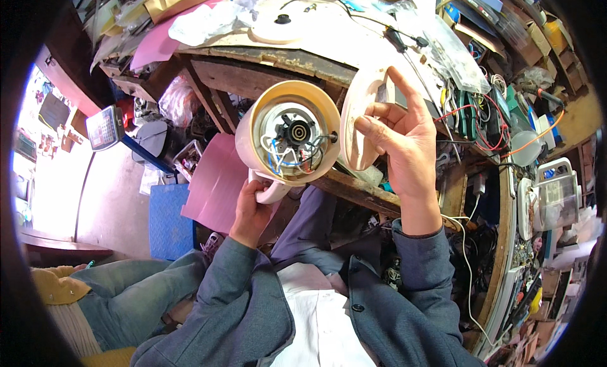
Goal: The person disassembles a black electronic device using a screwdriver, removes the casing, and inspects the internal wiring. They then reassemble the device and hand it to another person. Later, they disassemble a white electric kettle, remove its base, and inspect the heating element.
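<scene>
My left hand (248, 210) is closed round the handle of a cream electric kettle (246, 139). The kettle is tipped so its open underside faces me. Inside it a round black connector (298, 131) sits on a shiny metal plate, with white, blue and red wires around it. Just right of the kettle, my right hand (404, 136) grips a round white bottom cover (357, 117) by its edge, thumb on the near face. The cover stands nearly edge-on, close beside the kettle's rim. A white kettle power base (278, 28) with a black centre lies on the bench beyond.
The wooden bench (272, 58) runs across the front, with a screwdriver (395, 39), a black cable and plastic bags. Tools and coloured wires crowd the right. At left are a weighing scale (105, 128), a blue platform (172, 221) and a seated person in jeans (142, 285).
</scene>
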A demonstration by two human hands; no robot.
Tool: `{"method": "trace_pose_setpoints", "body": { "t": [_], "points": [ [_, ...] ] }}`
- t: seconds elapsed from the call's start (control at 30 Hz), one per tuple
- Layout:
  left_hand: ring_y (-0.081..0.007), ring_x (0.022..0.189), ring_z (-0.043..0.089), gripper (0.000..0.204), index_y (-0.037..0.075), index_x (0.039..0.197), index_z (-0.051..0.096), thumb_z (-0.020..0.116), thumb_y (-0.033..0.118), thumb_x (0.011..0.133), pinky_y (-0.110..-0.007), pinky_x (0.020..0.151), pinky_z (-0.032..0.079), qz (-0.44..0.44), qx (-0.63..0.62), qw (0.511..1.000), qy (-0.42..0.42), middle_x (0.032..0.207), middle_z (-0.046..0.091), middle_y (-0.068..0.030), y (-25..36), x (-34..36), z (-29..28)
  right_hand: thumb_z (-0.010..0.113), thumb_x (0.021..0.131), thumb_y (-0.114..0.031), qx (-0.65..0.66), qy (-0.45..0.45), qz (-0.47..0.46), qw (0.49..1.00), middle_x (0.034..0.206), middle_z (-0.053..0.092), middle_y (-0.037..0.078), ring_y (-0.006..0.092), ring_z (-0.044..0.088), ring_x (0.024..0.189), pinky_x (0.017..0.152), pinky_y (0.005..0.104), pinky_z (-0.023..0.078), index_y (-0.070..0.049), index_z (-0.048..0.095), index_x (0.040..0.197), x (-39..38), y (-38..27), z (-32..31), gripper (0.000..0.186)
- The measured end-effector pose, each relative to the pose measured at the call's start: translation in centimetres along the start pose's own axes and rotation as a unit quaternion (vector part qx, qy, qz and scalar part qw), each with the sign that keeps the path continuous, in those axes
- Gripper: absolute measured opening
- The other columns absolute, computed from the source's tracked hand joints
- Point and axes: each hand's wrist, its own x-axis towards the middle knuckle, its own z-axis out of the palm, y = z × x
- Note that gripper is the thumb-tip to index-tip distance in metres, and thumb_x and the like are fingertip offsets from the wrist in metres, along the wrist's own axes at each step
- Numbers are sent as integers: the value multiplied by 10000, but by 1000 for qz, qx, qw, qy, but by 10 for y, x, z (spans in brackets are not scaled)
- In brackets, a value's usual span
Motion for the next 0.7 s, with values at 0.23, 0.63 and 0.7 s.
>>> {"method": "trace_pose_setpoints", "body": {
  "t": [0.23, 0.63, 0.7],
  "points": [
    [-103, 738, 555, 331, 117, 1237, 514, 521, 5, 925, -328, 721, 564, 55, 62, 996, 14, 884, 544, 0, 2, -9, 3, 822, 792, 71, -47, 21, 10, 999, 982, 689, 93, 90, 654, 835, 766, 227, 543, 7, 367, 1543, 1, 8, -11, 880],
    [-140, 794, 625, 423, 27, 1297, 504, 506, -18, 876, -300, 756, 593, 70, 63, 995, 29, 970, 596, -49, 4, -12, 5, 821, 798, 63, -35, -5, 28, 999, 958, 688, 79, 94, 660, 839, 752, 224, 543, -13, 383, 1537, 0, 12, 7, 862],
    [-175, 837, 651, 458, 22, 1313, 497, 490, -31, 859, -314, 780, 599, 64, 58, 996, 19, 1020, 617, -73, 2, -2, -5, 832, 786, 56, -49, -35, 48, 997, 944, 686, 71, 80, 644, 794, 697, 217, 533, -16, 385, 1528, -1, 15, 17, 869]
  ]
}}
